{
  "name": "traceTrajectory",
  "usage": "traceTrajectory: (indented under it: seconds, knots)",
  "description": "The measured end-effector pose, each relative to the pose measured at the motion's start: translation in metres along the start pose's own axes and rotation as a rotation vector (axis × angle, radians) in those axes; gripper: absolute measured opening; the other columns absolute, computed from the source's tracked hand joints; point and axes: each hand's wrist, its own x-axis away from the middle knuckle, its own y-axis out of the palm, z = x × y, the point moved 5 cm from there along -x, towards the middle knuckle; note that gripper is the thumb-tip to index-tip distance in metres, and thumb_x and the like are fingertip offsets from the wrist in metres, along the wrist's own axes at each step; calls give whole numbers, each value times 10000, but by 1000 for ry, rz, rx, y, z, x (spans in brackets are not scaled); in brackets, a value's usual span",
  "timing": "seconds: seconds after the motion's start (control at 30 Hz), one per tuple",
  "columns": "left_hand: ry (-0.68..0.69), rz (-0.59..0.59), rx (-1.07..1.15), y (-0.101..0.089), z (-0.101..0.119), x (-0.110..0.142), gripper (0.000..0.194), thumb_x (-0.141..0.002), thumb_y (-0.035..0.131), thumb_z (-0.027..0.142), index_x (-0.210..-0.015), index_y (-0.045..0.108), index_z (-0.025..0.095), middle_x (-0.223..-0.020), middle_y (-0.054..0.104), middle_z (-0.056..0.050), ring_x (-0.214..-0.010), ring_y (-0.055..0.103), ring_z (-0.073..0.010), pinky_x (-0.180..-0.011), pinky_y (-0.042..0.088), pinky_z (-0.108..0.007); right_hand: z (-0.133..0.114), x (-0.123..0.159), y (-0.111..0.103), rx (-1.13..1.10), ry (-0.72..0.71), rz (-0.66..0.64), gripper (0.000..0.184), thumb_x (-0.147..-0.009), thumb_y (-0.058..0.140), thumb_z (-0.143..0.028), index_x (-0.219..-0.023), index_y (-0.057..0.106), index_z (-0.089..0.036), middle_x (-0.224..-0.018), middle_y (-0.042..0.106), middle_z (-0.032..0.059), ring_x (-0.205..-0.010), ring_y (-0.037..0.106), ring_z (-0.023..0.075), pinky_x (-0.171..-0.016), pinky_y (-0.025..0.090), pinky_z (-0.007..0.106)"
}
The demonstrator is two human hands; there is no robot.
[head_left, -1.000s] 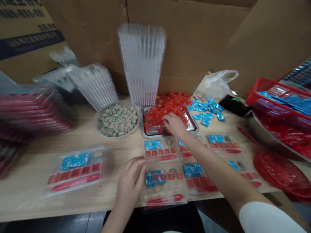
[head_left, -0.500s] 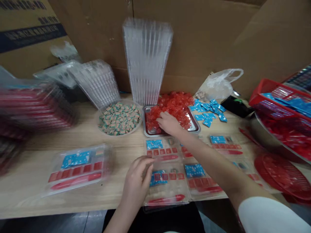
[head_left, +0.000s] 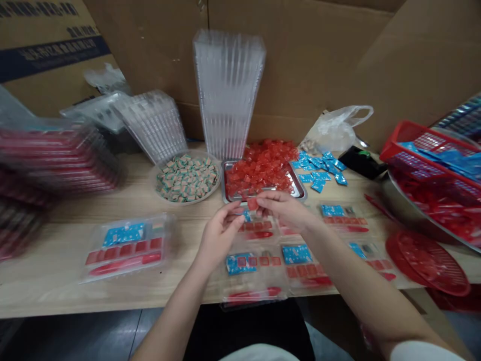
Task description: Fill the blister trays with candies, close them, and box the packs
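Note:
My right hand sits just in front of the steel tray, with a small red square sweet pinched at its fingertips. My left hand is curled beside it, fingers almost reaching that sweet, and nothing shows in its grip. Both hands hover over a clear plastic tray with blue and red compartments, partly hidden beneath them. A heap of red wrapped sweets fills the steel tray and spills past its far rim.
A round dish of wrapped sweets and loose blue sachets flank the steel tray. Filled trays lie on the wooden table. Clear tray stacks stand behind. A red basket sits over a steel bowl at right.
My right hand has lifted off the red heap and moved toward me with a red sweet. My left hand has risen and moved up to meet it.

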Motion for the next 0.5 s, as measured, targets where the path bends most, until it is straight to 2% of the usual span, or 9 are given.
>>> traceTrajectory:
  seconds: [0.1,0.2,0.3,0.37,0.5]
  knots:
    - [-32,-84,160,15,3,4,299,-751,650,259,-1029,596,162,-983,673,-59,-882,636,-157,-815,503,-292,-6,26,19,68,-54,26,218,-759,641,-374,-774,640,-156,-656,604,-15,-595,539,87,-576,438,221]
    - [-24,-6,228,17,0,19,226,-695,702,231,-874,581,166,-852,664,-13,-791,636,-131,-754,511,-259,-9,44,27,123,-142,107,194,-795,605,-351,-772,642,-162,-703,624,-7,-628,556,92,-602,458,226]
    - [14,24,225,19,-2,33,198,-686,708,232,-765,538,169,-801,641,-1,-772,629,-129,-735,512,-259,-6,58,33,74,-177,197,201,-811,584,-362,-848,639,-173,-721,626,-4,-644,577,105,-611,482,241]
    - [98,59,97,18,2,39,154,-716,687,237,-751,554,169,-819,628,-14,-808,620,-142,-756,510,-279,-1,67,41,24,-188,214,225,-805,593,-370,-923,630,-182,-777,643,9,-697,602,120,-633,497,254]
    - [399,138,-374,13,22,56,31,-794,616,198,-809,643,196,-920,603,-38,-921,584,-163,-838,485,-322,16,81,53,-80,-134,155,248,-752,658,-355,-948,627,-206,-914,674,28,-795,632,143,-689,518,278]
